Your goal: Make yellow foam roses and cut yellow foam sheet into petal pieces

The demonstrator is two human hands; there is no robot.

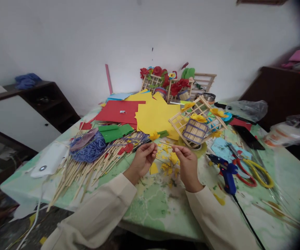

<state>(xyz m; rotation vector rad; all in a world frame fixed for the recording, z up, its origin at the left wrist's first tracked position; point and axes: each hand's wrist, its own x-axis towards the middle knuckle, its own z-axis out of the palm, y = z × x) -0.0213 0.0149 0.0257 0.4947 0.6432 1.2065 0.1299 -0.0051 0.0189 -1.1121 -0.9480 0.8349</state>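
Observation:
My left hand (142, 160) and my right hand (187, 163) are raised side by side over the green table (155, 205), both with fingers pinched. Between their fingertips runs a thin wooden stick (164, 142), one end held in each hand. Beneath the hands lie scattered yellow paper scraps (168, 163). Just beyond my right hand stands a tilted wooden stick frame (198, 119) with yellow paper flowers and a small stick basket (196, 131).
A pile of wooden sticks (87, 170) and blue yarn (88, 149) lie at the left. Red, yellow and green paper sheets (139, 114) cover the middle. A blue glue gun (226, 172) and scissors (251, 166) lie at the right. Flowered frames lean on the wall.

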